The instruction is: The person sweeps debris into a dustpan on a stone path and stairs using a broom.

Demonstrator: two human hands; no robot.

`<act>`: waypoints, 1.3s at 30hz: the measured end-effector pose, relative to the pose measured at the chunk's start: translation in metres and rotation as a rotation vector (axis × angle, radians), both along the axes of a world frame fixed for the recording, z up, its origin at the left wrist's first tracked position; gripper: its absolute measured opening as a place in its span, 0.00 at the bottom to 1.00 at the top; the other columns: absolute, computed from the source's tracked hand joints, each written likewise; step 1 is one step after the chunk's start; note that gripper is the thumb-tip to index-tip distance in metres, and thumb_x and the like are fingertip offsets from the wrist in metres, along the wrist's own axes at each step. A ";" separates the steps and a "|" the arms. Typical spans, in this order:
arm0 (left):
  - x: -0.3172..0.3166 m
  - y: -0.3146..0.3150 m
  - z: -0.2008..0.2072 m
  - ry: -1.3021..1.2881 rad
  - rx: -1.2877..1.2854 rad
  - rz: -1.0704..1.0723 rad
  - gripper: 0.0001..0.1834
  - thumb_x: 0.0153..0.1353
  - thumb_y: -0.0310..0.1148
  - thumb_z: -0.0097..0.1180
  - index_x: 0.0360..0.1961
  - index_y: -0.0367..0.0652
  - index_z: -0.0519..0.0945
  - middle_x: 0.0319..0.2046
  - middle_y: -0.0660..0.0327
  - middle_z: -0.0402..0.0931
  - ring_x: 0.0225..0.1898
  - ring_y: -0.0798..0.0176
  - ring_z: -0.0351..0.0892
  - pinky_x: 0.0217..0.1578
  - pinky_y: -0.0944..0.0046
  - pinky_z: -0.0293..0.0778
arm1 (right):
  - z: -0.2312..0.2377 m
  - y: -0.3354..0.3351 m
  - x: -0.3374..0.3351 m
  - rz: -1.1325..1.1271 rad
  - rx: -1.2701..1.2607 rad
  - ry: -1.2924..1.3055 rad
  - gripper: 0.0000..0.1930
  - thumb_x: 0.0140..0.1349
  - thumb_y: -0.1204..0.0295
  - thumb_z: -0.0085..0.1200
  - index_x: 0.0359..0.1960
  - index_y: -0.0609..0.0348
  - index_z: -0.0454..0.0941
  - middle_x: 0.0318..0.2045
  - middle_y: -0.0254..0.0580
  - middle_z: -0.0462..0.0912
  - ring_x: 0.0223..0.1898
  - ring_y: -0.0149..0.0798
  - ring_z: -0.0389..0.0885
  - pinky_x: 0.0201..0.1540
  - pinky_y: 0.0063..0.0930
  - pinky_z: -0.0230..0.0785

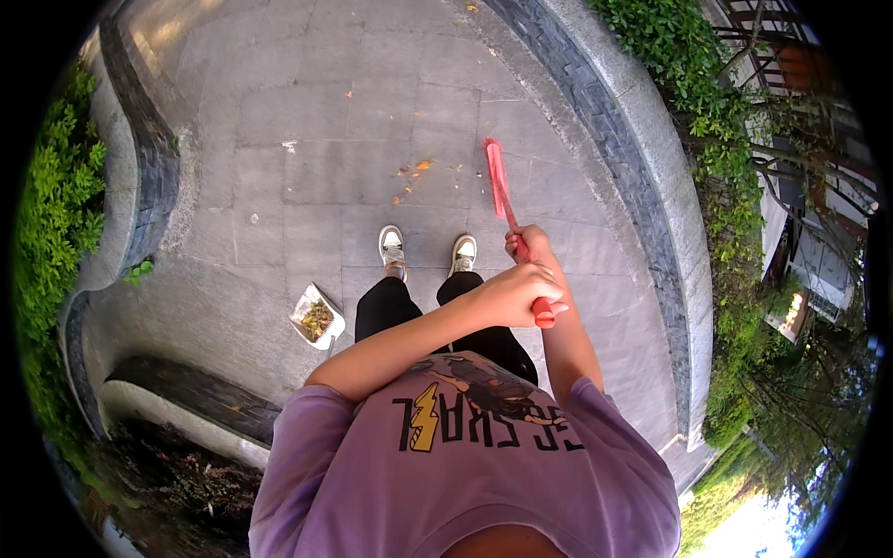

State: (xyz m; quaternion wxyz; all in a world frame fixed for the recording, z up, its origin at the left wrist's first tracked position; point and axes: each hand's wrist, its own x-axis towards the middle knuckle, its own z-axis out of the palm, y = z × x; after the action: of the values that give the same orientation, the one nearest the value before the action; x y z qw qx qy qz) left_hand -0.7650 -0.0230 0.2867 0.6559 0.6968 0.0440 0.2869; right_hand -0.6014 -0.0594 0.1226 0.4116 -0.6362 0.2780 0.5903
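Both my hands are closed around the handle of a red broom (pixel 497 179), one above the other, in front of me and to the right. My left hand (pixel 523 286) reaches across my body and grips near the handle's rounded top end. Lower on the handle, my right hand (pixel 530 244) is wrapped round it. The broom's bristle head points away from me and appears to rest on the paving. To its left lie scattered orange and yellow leaves (pixel 420 167). A white dustpan (pixel 336 327) with dry leaves in it stands on the ground left of my legs.
Grey stone paving (pixel 307 102) spreads around my feet in white shoes (pixel 392 245). A curved low stone wall (pixel 642 186) with green plants behind it bounds the right side. On the left, another curved wall (pixel 153 177) borders bright green shrubs (pixel 65 195).
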 end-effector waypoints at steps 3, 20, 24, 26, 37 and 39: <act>0.043 -0.012 -0.030 -0.064 -0.060 0.017 0.17 0.47 0.23 0.61 0.14 0.37 0.62 0.14 0.56 0.63 0.21 0.52 0.65 0.26 0.55 0.63 | -0.031 -0.011 0.054 0.004 -0.006 0.008 0.02 0.60 0.79 0.38 0.30 0.63 0.61 0.17 0.41 0.67 0.15 0.31 0.63 0.15 0.22 0.58; 0.079 -0.008 -0.035 0.225 -0.110 0.184 0.16 0.35 0.19 0.55 0.12 0.38 0.57 0.13 0.56 0.58 0.19 0.51 0.61 0.24 0.57 0.59 | -0.076 0.012 0.046 0.233 -0.029 0.023 0.09 0.56 0.83 0.36 0.19 0.59 0.64 0.15 0.39 0.65 0.13 0.34 0.62 0.14 0.29 0.57; 0.076 -0.022 0.013 0.229 -0.108 0.292 0.17 0.33 0.18 0.56 0.12 0.38 0.57 0.13 0.57 0.58 0.21 0.52 0.62 0.29 0.59 0.61 | 0.001 0.019 0.031 0.327 0.071 0.116 0.08 0.55 0.83 0.39 0.20 0.60 0.66 0.16 0.39 0.66 0.14 0.34 0.63 0.14 0.29 0.58; 0.080 -0.030 0.018 0.230 -0.073 0.289 0.17 0.33 0.18 0.57 0.13 0.38 0.57 0.14 0.58 0.60 0.22 0.52 0.63 0.31 0.59 0.62 | 0.005 0.017 0.033 0.263 0.070 0.101 0.06 0.55 0.83 0.40 0.22 0.62 0.66 0.16 0.39 0.67 0.14 0.34 0.64 0.14 0.28 0.59; 0.182 0.020 -0.093 0.077 -0.120 0.399 0.17 0.40 0.18 0.55 0.14 0.38 0.56 0.14 0.56 0.56 0.20 0.53 0.58 0.26 0.58 0.58 | -0.094 0.073 0.195 0.393 0.029 -0.225 0.01 0.59 0.81 0.39 0.31 0.63 0.61 0.15 0.40 0.66 0.15 0.32 0.64 0.15 0.25 0.59; 0.197 0.028 -0.108 0.044 -0.097 0.379 0.18 0.40 0.18 0.54 0.15 0.38 0.55 0.14 0.55 0.55 0.20 0.53 0.57 0.25 0.57 0.57 | -0.129 0.083 0.218 0.399 0.057 -0.225 0.02 0.59 0.80 0.39 0.30 0.62 0.61 0.15 0.40 0.66 0.14 0.32 0.64 0.15 0.26 0.59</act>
State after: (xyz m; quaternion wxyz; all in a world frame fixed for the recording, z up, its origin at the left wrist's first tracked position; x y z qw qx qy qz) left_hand -0.5683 0.0053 0.1791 0.6219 0.6496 0.2024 0.3875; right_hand -0.3833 0.0239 -0.0067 0.3331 -0.7285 0.0821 0.5929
